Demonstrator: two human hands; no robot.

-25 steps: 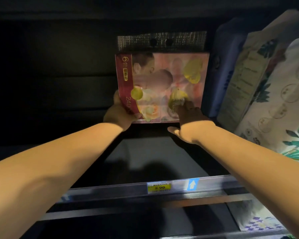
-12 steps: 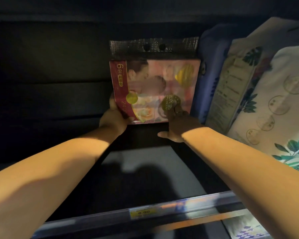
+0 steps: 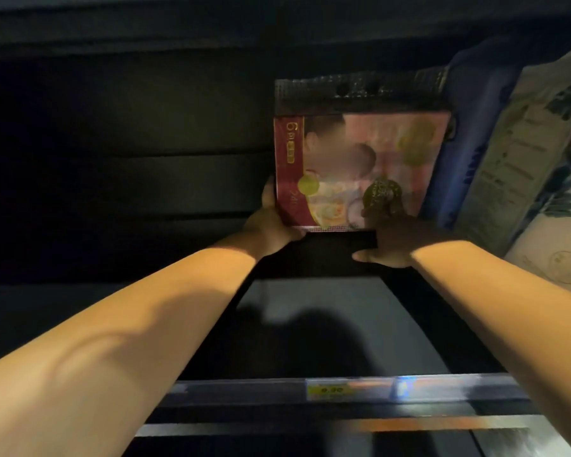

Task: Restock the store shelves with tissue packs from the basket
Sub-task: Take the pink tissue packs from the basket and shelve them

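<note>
A clear price rail runs along the front edge of the shelf. It carries a yellow price label, and a small blue sticker sits just to the right of the label. At the shelf's right edge a dark blue pack stands upright. Beside it leans a leaf-printed pack, then a white pack with green leaves. Below the rail lies a blurred orange strip.

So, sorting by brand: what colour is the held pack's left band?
Band on pack: dark red, gold print; head view.
</note>
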